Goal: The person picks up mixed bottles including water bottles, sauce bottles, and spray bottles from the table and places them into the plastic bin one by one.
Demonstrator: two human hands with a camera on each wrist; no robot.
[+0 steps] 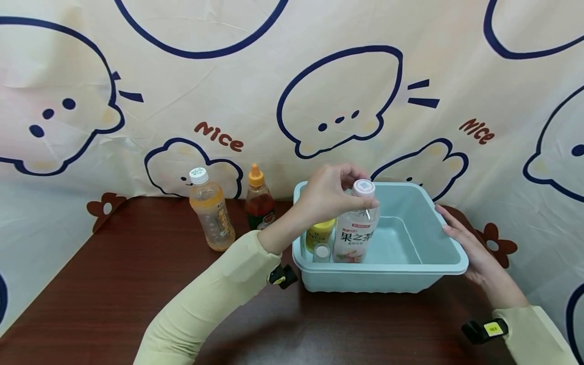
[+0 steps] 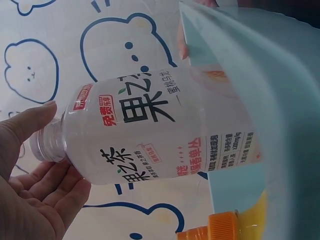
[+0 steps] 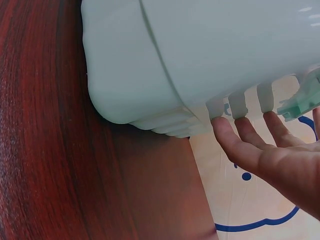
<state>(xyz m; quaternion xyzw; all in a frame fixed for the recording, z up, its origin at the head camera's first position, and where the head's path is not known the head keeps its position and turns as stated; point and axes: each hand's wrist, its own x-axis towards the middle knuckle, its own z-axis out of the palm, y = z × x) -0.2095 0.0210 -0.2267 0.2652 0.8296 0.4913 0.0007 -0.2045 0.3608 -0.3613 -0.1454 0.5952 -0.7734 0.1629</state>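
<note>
1. Light-blue bin [image 1: 449, 253], centre-right of frame on the bench [image 1: 114, 284]: already holds a yellow-capped jar [image 1: 319, 234] and a small capped container [image 1: 322, 252].
2. White-label tea bottle [image 1: 355, 230] upright inside the bin's left end, likely just being set down.
3. Orange drink bottle [image 1: 212, 213] and sauce bottle [image 1: 259, 200] are still outside, left of the bin.
4. Left hand [image 1: 330, 195] pinches the tea bottle's neck; right hand [image 1: 465, 238], fingers straight, rests on the bin's right wall.

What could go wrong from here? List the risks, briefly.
1. The left hand pinches the white-labelled bottle only near its cap, so the bottle could swing or slip.
2. It stands close beside the yellow-capped jar and a small white-capped container in the blue tub; a wobble might knock them.
3. The right hand only rests flat on the tub's side, so the tub could slide.
</note>
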